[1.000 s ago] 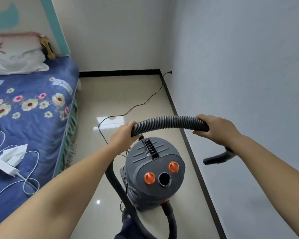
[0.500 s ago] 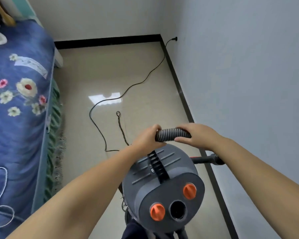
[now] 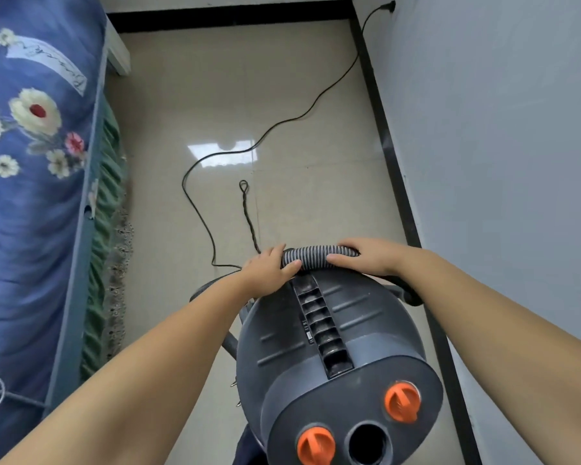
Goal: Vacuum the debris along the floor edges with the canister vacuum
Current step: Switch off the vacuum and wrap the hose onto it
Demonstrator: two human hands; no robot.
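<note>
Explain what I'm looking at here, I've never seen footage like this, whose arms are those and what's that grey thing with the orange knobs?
The camera sits on a person's head, looking down, so the arms are their own. The grey drum is a canister vacuum with two orange knobs beside an open round port. The left hand and right hand both grip the ribbed hose just beyond the vacuum's top. A black power cord trails across the tiled floor to the right wall. A bed with a blue floral cover stands on the left.
</note>
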